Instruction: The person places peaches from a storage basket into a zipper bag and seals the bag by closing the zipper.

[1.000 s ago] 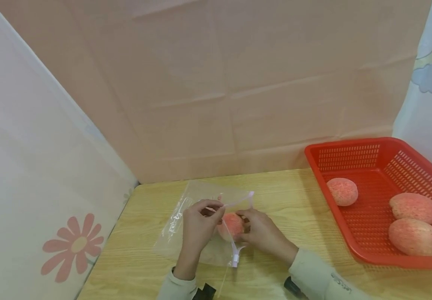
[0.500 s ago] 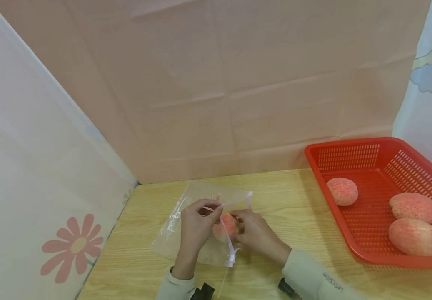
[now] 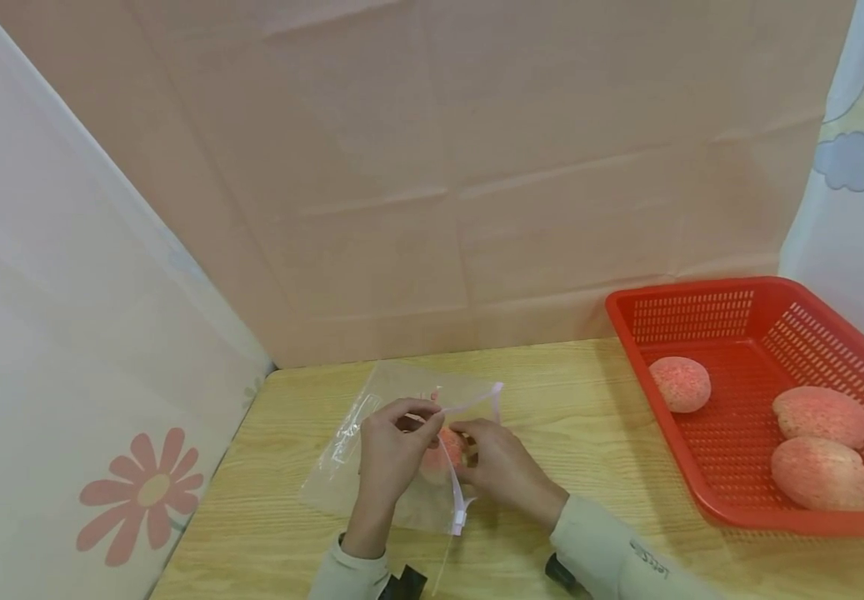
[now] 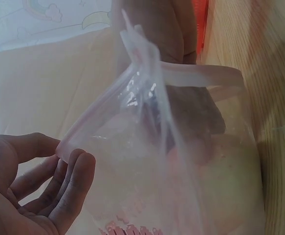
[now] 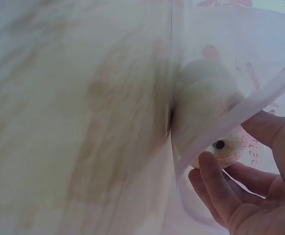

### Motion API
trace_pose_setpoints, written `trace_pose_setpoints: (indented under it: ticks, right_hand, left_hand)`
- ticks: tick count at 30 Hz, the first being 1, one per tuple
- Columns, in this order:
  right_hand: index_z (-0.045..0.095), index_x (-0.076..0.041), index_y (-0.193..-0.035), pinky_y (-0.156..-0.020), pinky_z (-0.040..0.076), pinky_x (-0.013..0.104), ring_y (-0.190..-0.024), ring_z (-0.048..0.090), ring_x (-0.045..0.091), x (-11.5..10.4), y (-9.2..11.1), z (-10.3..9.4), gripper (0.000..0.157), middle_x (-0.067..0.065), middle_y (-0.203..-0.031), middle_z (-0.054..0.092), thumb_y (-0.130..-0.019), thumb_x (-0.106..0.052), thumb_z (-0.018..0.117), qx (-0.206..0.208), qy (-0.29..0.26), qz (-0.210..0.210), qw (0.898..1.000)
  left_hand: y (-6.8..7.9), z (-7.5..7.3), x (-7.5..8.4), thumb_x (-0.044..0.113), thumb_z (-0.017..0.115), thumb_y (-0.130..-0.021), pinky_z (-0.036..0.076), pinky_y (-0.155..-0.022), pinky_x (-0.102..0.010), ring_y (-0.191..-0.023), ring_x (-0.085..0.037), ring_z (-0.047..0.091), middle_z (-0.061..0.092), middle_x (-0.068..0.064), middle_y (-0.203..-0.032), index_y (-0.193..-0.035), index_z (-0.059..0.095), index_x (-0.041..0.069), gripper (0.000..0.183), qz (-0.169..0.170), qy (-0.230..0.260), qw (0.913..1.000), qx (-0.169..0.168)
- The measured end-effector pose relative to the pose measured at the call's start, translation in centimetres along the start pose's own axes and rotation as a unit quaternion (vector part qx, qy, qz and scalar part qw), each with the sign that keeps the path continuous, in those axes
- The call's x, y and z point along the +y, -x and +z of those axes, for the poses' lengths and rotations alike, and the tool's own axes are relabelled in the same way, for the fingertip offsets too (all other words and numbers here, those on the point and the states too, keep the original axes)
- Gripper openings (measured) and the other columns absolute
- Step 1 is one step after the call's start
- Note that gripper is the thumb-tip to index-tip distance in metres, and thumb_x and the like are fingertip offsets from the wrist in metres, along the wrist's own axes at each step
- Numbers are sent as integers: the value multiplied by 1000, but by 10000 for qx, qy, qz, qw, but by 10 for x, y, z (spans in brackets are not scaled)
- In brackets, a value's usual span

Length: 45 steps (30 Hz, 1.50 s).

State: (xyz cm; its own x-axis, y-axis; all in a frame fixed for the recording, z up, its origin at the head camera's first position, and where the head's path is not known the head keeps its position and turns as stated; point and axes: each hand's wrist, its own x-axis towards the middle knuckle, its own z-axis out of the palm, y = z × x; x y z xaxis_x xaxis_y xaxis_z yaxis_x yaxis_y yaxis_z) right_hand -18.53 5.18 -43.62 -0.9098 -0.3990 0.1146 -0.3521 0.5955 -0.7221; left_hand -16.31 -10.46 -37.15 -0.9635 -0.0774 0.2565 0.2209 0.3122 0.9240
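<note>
A clear zip bag (image 3: 337, 479) with a pale pink zip strip lies on the wooden table, its mouth facing right. My left hand (image 3: 389, 454) pinches the upper edge of that mouth between thumb and fingertips, lifting it. In the left wrist view the same hand (image 4: 39, 188) holds the strip raised. My right hand (image 3: 506, 471) grips a pink-and-cream peach (image 3: 452, 446) from the right. The peach is inside the bag's mouth, partly behind the film. Its dark stem pit shows in the right wrist view, between the thumb and fingers of my right hand (image 5: 245, 191).
A red plastic basket (image 3: 799, 521) stands on the table at the right. It holds one peach (image 3: 681, 385) at its left side and two more, a rear peach (image 3: 821, 415) and a front peach (image 3: 825, 473). A brown cloth (image 3: 439, 208) hangs behind the table.
My right hand has moved left with the peach, from the bag's opening deeper into the bag. My left hand keeps its pinch on the edge, shifting only slightly left.
</note>
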Motion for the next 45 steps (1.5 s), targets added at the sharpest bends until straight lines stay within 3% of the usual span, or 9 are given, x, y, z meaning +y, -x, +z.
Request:
trace_pose_setpoints:
  ticks: [6, 14, 25, 32, 45]
  right_hand:
    - [56, -5, -129, -76, 59, 32, -96, 69, 23, 2, 3, -5, 55, 12, -126, 62, -79, -17, 76, -216, -350, -76, 9991]
    - [56, -5, -130, -76, 59, 32, -96, 69, 22, 0, 1, -6, 55, 13, -129, 60, -81, -22, 76, -309, -325, 20, 9990]
    - [56, -7, -130, -74, 59, 29, -94, 70, 22, 1, 0, -7, 54, 12, -129, 61, -83, -26, 74, -280, -234, -50, 9993]
    - [56, -11, -131, -74, 60, 36, -96, 69, 26, 0, 12, -29, 56, 14, -128, 61, -81, -29, 75, -195, -477, 189, 9985]
    - [60, -22, -126, -69, 57, 24, -85, 69, 12, -1, 46, -91, 42, 1, -125, 64, -85, -28, 70, 537, 145, 77, 9984]
  left_hand:
    - [1, -1, 1, 9, 76, -79, 59, -55, -33, -60, -28, 68, 71, -12, -80, -83, 73, 9, 5, 25, -29, 10000, 42]
    - [2, -1, 0, 8, 76, -79, 59, -56, -36, -60, -27, 67, 70, -13, -80, -83, 73, 9, 5, -55, 34, 10000, 13]
    - [2, 2, -3, 11, 77, -79, 56, -52, -23, -64, -21, 69, 72, -8, -82, -84, 74, 12, 6, -174, -262, 9994, 112]
    - [2, 2, -1, 12, 77, -78, 58, -54, -27, -62, -17, 68, 72, -9, -81, -83, 74, 12, 5, -84, -270, 9996, 68]
    - [1, 0, -2, 5, 74, -78, 55, -52, -21, -62, -13, 66, 70, -10, -79, -83, 73, 8, 6, -87, -386, 9992, 94]
